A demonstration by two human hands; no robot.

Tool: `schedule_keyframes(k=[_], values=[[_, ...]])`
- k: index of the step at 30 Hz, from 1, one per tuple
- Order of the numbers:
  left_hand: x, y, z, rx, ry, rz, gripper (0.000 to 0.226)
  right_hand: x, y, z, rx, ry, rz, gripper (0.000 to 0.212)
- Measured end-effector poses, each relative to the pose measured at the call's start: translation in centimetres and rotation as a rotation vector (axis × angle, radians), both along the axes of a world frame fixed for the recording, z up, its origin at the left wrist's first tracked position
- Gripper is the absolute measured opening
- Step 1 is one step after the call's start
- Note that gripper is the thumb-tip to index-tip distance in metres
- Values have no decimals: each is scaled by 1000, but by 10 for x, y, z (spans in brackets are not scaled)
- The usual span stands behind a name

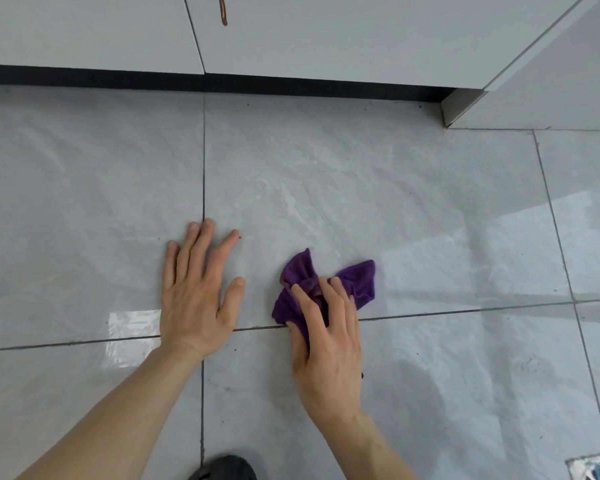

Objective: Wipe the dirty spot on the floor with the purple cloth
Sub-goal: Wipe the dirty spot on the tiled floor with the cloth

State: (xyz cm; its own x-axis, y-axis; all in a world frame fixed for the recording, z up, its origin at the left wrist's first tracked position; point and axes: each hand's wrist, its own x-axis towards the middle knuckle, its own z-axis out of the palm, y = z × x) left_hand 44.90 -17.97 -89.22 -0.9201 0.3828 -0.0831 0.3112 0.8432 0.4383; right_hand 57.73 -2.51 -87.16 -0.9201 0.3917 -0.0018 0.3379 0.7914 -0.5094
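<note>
A crumpled purple cloth (354, 278) lies on the grey tiled floor (413, 209), and my right hand (326, 344) presses down on it with the fingers curled into its folds. Brownish smears show on the cloth near my fingertips. To the left, my left hand (198, 292) rests flat on the tile with its fingers spread and nothing in it. A tiny dark speck (240, 237) sits on the floor just beyond my left index fingertip. No other dirty spot is visible; the floor under the cloth is hidden.
White cabinet doors (309, 36) with a dark plinth (222, 82) run along the far edge; a brown drip (223, 10) marks one door. A cabinet corner (465, 105) juts out at right. A floor drain (596, 467) is bottom right, a dark shoe (224, 469) bottom centre.
</note>
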Motion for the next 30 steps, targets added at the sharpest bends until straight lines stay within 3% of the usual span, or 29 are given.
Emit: schedule_keyframes(k=[7,11,15,23,30], values=[[-1,-3,0,70,-42,2,67,32,-22,5,-33,27,314,60],[6,-1,5,84,-30,5,65,35,-32,8,92,-4,341,52],[15,1,4,27,-7,-1,63,31,-31,-3,198,-69,427,59],[15,-6,-1,-119,29,-85,68,11,11,-20,129,-2,316,52],[14,-7,-1,-110,10,-85,68,-49,101,-18,162,57,151,46]])
